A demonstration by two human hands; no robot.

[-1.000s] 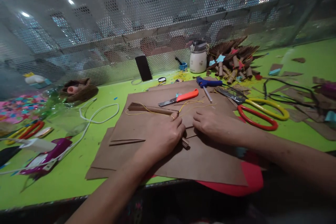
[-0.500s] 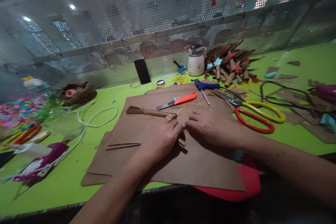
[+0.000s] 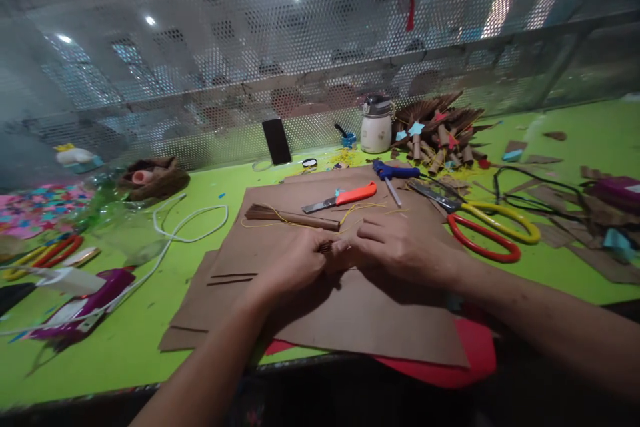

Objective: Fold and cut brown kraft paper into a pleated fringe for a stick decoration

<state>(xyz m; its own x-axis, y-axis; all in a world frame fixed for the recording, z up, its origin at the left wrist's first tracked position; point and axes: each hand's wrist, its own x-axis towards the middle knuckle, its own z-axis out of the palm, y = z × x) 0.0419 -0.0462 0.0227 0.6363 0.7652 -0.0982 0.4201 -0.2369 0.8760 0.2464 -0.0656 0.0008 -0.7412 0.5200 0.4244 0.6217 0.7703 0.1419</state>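
Observation:
My left hand [image 3: 299, 259] is closed on a small piece of folded brown paper [image 3: 326, 247], whose layered end shows by the fingers. My right hand [image 3: 405, 248] meets it from the right, fingers curled and pinching the same piece; most of the paper is hidden. Both hands are over stacked sheets of brown paper [image 3: 390, 327]. Just beyond them lies a paper broom-like bundle [image 3: 300, 217], a rolled tube with a fringed end and yellow thread [image 3: 367, 205] around it. An orange-handled utility knife [image 3: 345, 197] rests behind that bundle.
A blue glue gun [image 3: 395, 171] and red-and-yellow scissors [image 3: 493, 227] lie right of the knife. Behind are a white bottle [image 3: 376, 127], a heap of paper bundles [image 3: 440, 133] and a phone [image 3: 277, 141]. A white cable [image 3: 167, 240] curls at left.
The hands have lifted the folded piece and turned it, so its layered end now shows at the left fingers. My left hand has moved slightly away from the bundle. The view has shifted slightly.

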